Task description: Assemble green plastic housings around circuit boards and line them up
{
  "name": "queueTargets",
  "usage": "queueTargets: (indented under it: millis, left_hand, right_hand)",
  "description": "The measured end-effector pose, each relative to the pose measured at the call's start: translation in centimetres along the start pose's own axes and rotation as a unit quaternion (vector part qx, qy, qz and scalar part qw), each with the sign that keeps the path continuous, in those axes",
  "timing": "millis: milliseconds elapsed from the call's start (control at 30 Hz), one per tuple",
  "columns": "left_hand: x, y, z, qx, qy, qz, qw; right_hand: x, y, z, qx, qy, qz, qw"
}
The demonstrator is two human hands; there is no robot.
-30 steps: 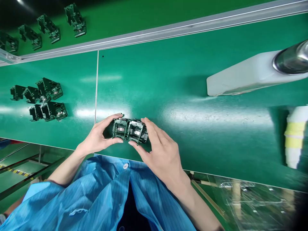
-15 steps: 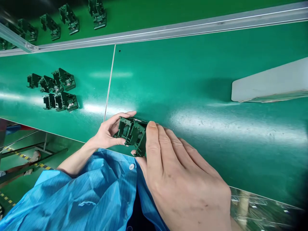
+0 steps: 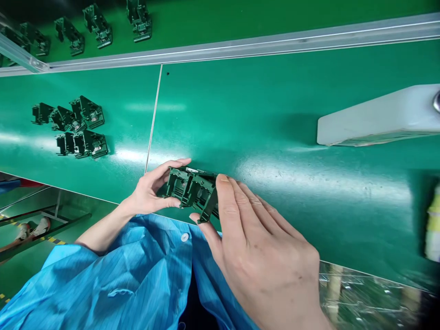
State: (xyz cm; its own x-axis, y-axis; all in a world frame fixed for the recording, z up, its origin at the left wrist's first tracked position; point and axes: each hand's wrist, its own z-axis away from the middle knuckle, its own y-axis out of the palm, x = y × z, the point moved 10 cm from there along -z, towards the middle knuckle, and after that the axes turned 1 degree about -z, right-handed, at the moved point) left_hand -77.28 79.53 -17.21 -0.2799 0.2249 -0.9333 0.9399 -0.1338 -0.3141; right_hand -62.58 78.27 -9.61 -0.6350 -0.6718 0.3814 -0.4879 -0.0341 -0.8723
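A dark green molded part (image 3: 192,190) with open, box-like sections is held between both hands above the front edge of the green table. My left hand (image 3: 153,185) grips its left end, thumb below and fingers behind. On its right end, my right hand (image 3: 254,233) has its thumb at the lower corner and its fingers pressed together along the side. Whether the part is one piece or two joined ones, I cannot tell. Several similar dark green parts (image 3: 87,112) stand in a group on the left of the table.
More dark parts (image 3: 98,27) stand in a row beyond a metal rail (image 3: 220,51). At the right lies a pale, box-like object (image 3: 374,117), with a yellow and white item (image 3: 433,224) at the right edge. A person's feet (image 3: 41,227) show at lower left.
The camera view has shifted slightly right, bringing the yellow and white item into view. My right hand and the held part's right end have moved slightly away from my left hand.
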Motion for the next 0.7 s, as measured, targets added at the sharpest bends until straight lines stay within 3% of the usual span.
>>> queueTargets:
  millis: [100,167,233,333,400,500,700]
  left_hand:
    - [-2.9,-0.9,-0.3,-0.017,0.068,-0.11,0.991]
    - [-5.7,-1.1,-0.4,-0.031,0.139,-0.199,0.97]
    - [-8.3,-0.9,-0.5,-0.035,0.195,-0.272,0.942]
    - [-10.5,0.1,-0.9,-0.003,0.209,-0.326,0.922]
    - [-10.9,0.7,-1.2,0.02,0.197,-0.335,0.921]
    - [-11.0,0.9,-1.2,0.022,0.188,-0.331,0.925]
    - [-9.5,0.3,-0.9,0.01,0.155,-0.284,0.946]
  right_hand:
    - [-1.7,0.6,0.2,-0.041,0.023,-0.071,0.996]
    - [-3.5,1.9,0.5,-0.062,0.059,-0.176,0.981]
    - [-5.0,3.9,0.8,-0.064,0.096,-0.313,0.943]
    - [-6.1,6.6,1.4,-0.067,0.121,-0.47,0.872]
    - [-6.3,7.3,1.8,-0.082,0.129,-0.516,0.843]
    - [-6.4,7.5,2.1,-0.092,0.132,-0.538,0.827]
    - [-6.7,7.1,2.1,-0.064,0.151,-0.496,0.853]
